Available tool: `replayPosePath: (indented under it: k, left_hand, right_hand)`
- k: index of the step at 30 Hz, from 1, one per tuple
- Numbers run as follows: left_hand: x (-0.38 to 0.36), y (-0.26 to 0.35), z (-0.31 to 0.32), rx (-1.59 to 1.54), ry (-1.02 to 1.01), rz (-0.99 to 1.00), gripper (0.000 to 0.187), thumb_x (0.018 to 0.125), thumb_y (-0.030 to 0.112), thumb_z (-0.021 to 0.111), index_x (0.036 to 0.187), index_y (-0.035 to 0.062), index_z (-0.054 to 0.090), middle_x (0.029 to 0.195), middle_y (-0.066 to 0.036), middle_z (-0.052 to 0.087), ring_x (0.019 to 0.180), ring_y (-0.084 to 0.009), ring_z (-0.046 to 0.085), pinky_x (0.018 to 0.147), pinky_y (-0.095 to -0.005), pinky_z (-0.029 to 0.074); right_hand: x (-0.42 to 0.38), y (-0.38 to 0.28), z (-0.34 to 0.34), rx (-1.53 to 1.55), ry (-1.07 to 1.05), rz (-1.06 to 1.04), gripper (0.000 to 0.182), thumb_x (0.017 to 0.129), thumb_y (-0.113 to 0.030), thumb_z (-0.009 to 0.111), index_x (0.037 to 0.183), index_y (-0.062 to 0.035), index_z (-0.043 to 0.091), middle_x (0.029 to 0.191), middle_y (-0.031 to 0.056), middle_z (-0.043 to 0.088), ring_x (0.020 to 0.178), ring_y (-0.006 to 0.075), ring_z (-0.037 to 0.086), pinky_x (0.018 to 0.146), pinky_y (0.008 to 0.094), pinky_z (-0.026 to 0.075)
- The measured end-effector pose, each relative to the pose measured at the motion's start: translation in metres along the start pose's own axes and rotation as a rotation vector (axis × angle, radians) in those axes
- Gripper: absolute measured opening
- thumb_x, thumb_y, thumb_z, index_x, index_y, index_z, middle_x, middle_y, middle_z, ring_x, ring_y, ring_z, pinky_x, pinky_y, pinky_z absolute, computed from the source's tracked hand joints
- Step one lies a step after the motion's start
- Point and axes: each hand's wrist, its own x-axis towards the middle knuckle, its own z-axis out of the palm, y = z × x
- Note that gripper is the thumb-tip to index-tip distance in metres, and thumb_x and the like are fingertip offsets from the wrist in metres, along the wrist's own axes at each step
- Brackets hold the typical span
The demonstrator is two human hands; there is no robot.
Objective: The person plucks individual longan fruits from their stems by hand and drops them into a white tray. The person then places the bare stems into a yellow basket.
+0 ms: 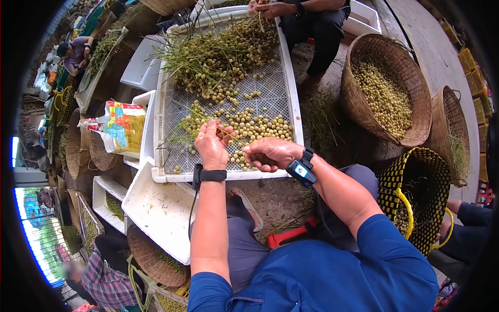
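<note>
A white perforated tray (296,104) holds round yellow-green fruits, loose in the middle and on leafy stems (218,57) at the back. Over its near part, my left hand (213,144) has its fingers curled round a thin green stem with small fruits at its left. Just to the right, my right hand (273,154) is closed, with thumb and forefinger pinched near the stem's end. What lies between those fingertips is too small to make out. Loose fruits lie behind and below both hands.
A wicker basket (384,88) of fruits stands at the right, a yellow-black basket (416,197) nearer. An empty white box (161,208) and a plastic bag (125,127) are at the left. Across the tray, a co-worker's hands (273,9) hold stems.
</note>
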Motion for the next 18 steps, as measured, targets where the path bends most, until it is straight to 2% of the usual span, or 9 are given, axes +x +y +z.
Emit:
replayPosePath:
  k: [3,5,8,11,13,15,18]
  left_hand:
    - [0.003,0.002,0.0,0.005,0.015,-0.028,0.017,0.102,0.02,0.056,0.099,0.0036,0.058,0.08,-0.005,0.06,0.071,-0.0198,0.068,0.059,-0.0353,0.062]
    - [0.002,0.005,-0.002,-0.006,0.005,-0.02,0.016,0.102,0.02,0.056,0.098,0.0041,0.057,0.081,-0.005,0.06,0.071,-0.0199,0.068,0.061,-0.0367,0.062]
    - [0.005,0.008,-0.005,-0.045,0.031,0.002,0.016,0.102,0.02,0.056,0.097,0.0047,0.056,0.082,-0.005,0.059,0.074,-0.0201,0.067,0.062,-0.0368,0.062]
    - [0.007,0.007,-0.008,-0.031,0.023,0.001,0.017,0.103,0.022,0.055,0.101,0.0048,0.056,0.084,-0.006,0.061,0.078,-0.0208,0.067,0.069,-0.0384,0.062]
    - [0.013,0.014,-0.013,-0.035,0.057,0.032,0.017,0.103,0.021,0.055,0.099,0.0045,0.055,0.084,-0.006,0.06,0.077,-0.021,0.067,0.067,-0.0385,0.062]
    - [0.017,0.021,-0.018,-0.042,0.09,0.061,0.017,0.103,0.021,0.055,0.098,0.0042,0.055,0.083,-0.006,0.059,0.076,-0.0212,0.067,0.066,-0.0385,0.062]
    - [0.018,0.028,-0.024,-0.102,0.066,0.082,0.019,0.103,0.022,0.054,0.099,0.0036,0.055,0.086,-0.007,0.059,0.081,-0.0222,0.067,0.071,-0.0395,0.062]
  right_hand:
    - [0.003,0.005,-0.001,0.088,0.018,-0.037,0.03,0.099,-0.033,0.06,0.093,-0.004,0.062,0.071,0.0019,0.06,0.047,0.0064,0.052,0.035,0.0194,0.035]
    - [0.007,0.009,-0.007,0.187,-0.033,-0.096,0.025,0.1,-0.027,0.058,0.096,-0.0032,0.063,0.076,0.0031,0.062,0.05,0.0065,0.053,0.037,0.0184,0.036]
    - [0.007,0.009,-0.01,0.204,-0.043,-0.139,0.024,0.1,-0.027,0.056,0.097,-0.004,0.062,0.077,0.0008,0.06,0.053,0.0056,0.052,0.04,0.0191,0.036]
    - [0.004,0.006,-0.006,0.064,0.002,-0.111,0.023,0.101,-0.026,0.054,0.096,-0.0046,0.062,0.076,-0.0001,0.06,0.053,0.0052,0.052,0.041,0.0194,0.035]
    - [0.002,0.005,-0.005,-0.003,0.008,0.016,0.021,0.099,-0.024,0.054,0.094,-0.0047,0.062,0.076,0.0017,0.06,0.051,0.0066,0.052,0.038,0.0193,0.034]
    - [0.004,0.012,-0.011,0.002,0.007,0.012,0.021,0.098,-0.023,0.054,0.095,-0.0038,0.063,0.077,0.003,0.061,0.053,0.0074,0.053,0.038,0.0194,0.034]
    - [0.005,0.017,-0.021,0.26,0.032,-0.115,0.022,0.095,-0.02,0.057,0.103,-0.0011,0.062,0.083,0.0061,0.063,0.059,0.0091,0.057,0.039,0.0205,0.036]
